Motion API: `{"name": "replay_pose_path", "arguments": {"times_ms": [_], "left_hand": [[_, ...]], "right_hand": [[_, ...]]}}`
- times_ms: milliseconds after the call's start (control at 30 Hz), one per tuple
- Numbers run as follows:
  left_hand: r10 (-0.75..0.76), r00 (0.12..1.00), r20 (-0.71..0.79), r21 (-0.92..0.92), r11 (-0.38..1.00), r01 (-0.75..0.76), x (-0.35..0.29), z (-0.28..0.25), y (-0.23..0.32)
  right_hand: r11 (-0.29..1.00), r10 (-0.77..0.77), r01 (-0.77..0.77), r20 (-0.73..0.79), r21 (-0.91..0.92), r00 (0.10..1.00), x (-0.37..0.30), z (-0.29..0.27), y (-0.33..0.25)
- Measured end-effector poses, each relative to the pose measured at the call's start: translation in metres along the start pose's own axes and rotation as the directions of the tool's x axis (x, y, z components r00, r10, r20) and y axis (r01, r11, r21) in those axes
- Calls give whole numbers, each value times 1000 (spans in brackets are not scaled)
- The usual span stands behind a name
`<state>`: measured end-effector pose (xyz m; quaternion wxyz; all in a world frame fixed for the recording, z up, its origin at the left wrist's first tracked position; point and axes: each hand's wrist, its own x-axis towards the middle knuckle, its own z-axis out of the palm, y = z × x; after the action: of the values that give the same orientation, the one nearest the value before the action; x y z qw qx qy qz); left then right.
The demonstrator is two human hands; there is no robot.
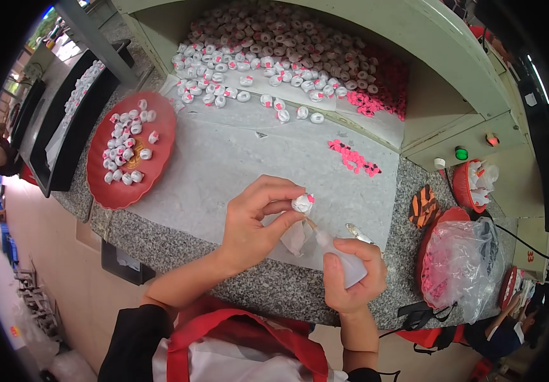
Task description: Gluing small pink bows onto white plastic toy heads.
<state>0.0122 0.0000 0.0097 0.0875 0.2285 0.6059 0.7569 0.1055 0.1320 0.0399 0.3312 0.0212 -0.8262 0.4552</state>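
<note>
Between the thumb and fingers of my left hand (258,219) is a small white round figure head (303,203) with a pink bow on it. My right hand (355,275) is wrapped round a translucent white squeeze bottle (349,262), tilted up to the left. Its thin brownish nozzle (311,223) points at the underside of the white head, close to my left thumb; whether they touch I cannot tell. Below my left fingers a crumpled whitish cloth or tissue (295,238) lies on the white sheet (223,172). Pink bow pieces (353,158) lie farther off to the right.
A red plate (99,143) with several white heads stands at the left. Many more heads (287,44) fill the pale green cabinet (440,114) ahead. At the right are a plastic bag (468,261), a striped orange-black piece (424,206) and a red basket (462,184). A small silvery object (358,233) lies near my right hand.
</note>
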Motion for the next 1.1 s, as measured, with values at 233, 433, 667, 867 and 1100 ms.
{"name": "replay_pose_path", "arguments": {"times_ms": [233,433,667,867,1100], "left_hand": [[-121,993,-8,-141,983,119,1,-1,3],[-357,931,79,-265,892,365,5,-6,7],[-371,923,102,-330,863,383,5,-8,2],[-369,926,84,-339,863,375,6,-9,1],[-363,926,99,-324,869,375,6,-8,1]], "right_hand": [[996,90,-90,-45,8,995,-4,0,0],[999,50,-50,-21,10,998,-4,-4,2],[1000,24,-24,-35,3,999,-5,-3,5],[999,16,-19,-52,-44,999,-1,-6,6],[981,191,-191,-15,17,981,-1,-3,-5]]}}
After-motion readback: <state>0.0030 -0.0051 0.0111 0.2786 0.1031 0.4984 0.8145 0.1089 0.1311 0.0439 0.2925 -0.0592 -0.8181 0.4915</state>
